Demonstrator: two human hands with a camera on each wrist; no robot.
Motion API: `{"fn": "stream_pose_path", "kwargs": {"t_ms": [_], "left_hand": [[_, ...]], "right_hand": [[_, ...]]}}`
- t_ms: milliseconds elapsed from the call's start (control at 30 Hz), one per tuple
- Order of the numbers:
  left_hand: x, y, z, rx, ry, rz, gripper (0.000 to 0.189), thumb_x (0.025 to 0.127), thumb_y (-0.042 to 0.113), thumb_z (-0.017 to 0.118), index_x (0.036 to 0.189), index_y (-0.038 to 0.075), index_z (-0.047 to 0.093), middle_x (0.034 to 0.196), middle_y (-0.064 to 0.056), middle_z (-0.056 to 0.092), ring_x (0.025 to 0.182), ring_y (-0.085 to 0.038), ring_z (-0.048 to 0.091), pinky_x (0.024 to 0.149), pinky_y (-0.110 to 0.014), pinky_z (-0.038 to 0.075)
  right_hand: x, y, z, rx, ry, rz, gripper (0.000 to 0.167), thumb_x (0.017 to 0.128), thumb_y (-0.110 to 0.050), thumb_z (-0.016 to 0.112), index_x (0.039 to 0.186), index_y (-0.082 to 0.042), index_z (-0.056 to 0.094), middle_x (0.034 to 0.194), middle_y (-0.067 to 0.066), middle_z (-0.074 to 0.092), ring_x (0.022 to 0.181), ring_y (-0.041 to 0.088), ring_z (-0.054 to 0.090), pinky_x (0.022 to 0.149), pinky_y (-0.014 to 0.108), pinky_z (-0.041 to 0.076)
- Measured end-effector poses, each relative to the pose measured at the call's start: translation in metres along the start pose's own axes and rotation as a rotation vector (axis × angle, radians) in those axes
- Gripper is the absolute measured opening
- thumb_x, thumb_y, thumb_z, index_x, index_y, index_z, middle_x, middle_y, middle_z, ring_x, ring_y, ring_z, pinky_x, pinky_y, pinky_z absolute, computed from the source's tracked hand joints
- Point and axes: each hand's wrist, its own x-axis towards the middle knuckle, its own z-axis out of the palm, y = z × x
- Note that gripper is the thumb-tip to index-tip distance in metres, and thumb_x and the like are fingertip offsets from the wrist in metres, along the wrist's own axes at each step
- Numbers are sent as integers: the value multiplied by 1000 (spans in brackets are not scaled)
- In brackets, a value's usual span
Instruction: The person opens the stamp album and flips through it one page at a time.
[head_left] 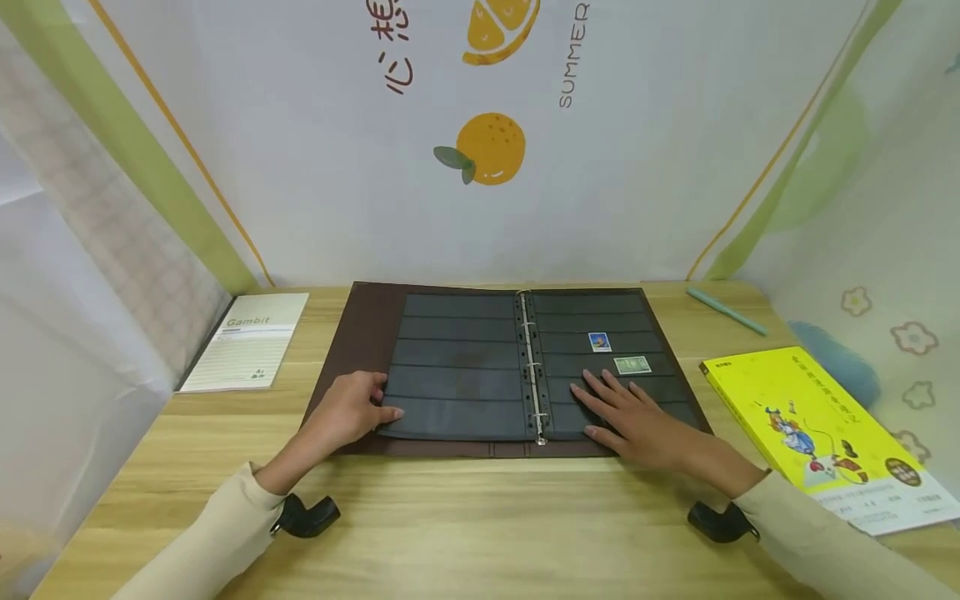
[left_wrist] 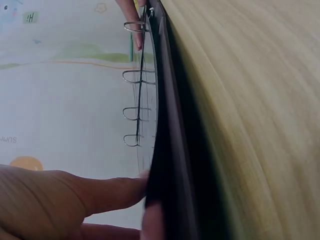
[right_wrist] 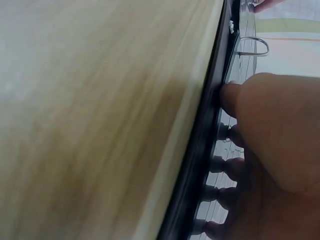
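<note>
A brown ring binder lies spread on the table, with black pocketed stamp pages on both sides of its metal rings. At the outer edge of the left stamp page, my left hand pinches the sheet; the left wrist view has the thumb on top and a fingertip at the edge. My right hand rests with fingers spread on the right stamp page. Just beyond its fingertips sit a green stamp and, farther up, a blue stamp.
A Gambit notebook lies at the left of the wooden table. To the right are a yellow book and, behind it, a pale green pen. A white printed curtain hangs along the table's back edge.
</note>
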Motion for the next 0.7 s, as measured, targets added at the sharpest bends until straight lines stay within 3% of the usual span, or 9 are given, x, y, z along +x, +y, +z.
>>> {"fn": "stream_pose_path", "kwargs": {"t_ms": [133, 267, 367, 433, 500, 567, 633, 700], "left_hand": [[0, 3, -1, 29, -27, 4, 64, 89, 22, 78, 136, -15, 54, 111, -25, 72, 106, -40, 69, 79, -43, 58], [1, 10, -2, 104, 20, 43, 60, 89, 23, 79, 131, -14, 59, 106, -24, 72, 103, -39, 68, 76, -45, 57], [1, 17, 5, 164, 76, 149, 57, 91, 26, 77, 132, -9, 61, 113, -24, 67, 102, -38, 65, 74, -45, 55], [1, 23, 12, 195, 81, 264, 59, 93, 32, 75, 138, -3, 59, 128, -26, 61, 115, -39, 60, 82, -49, 56], [2, 27, 20, 227, 40, 407, 63, 95, 37, 71, 146, 5, 53, 147, -24, 50, 131, -39, 53, 95, -55, 53], [5, 30, 25, 256, -48, 528, 67, 97, 43, 66, 153, 14, 46, 161, -18, 36, 150, -38, 34, 110, -63, 41], [10, 31, 27, 275, -152, 607, 69, 98, 47, 62, 158, 23, 38, 169, -12, 23, 158, -33, 18, 117, -68, 28], [15, 32, 29, 302, -235, 638, 69, 100, 51, 57, 160, 30, 32, 171, -6, 15, 160, -28, 8, 120, -69, 19]], "right_hand": [[1, 1, 1, 5, -5, 4, 62, 107, -37, 50, 161, -14, 30, 168, 19, 20, 154, 48, 14, 117, 74, 13], [1, -1, -1, -13, -6, 7, 62, 106, -36, 52, 160, -13, 31, 168, 19, 21, 154, 48, 15, 117, 73, 14], [2, -3, -5, -47, -22, 8, 63, 106, -34, 53, 160, -13, 31, 167, 20, 22, 153, 49, 18, 116, 74, 18], [3, -5, -9, -68, -41, -3, 63, 106, -34, 52, 161, -12, 29, 167, 20, 22, 153, 49, 18, 115, 75, 19], [7, -4, -16, -65, -57, -11, 65, 106, -35, 52, 161, -12, 27, 167, 21, 20, 153, 50, 17, 115, 75, 19], [15, 0, -26, -36, -64, -16, 66, 106, -37, 51, 162, -10, 26, 168, 23, 18, 153, 51, 15, 114, 76, 18], [26, 9, -39, 4, -66, 1, 69, 106, -39, 50, 162, -8, 23, 167, 25, 16, 152, 53, 13, 114, 77, 17], [40, 22, -53, 54, -74, 35, 71, 106, -36, 51, 161, -2, 21, 166, 29, 13, 151, 56, 9, 114, 78, 14]]}}
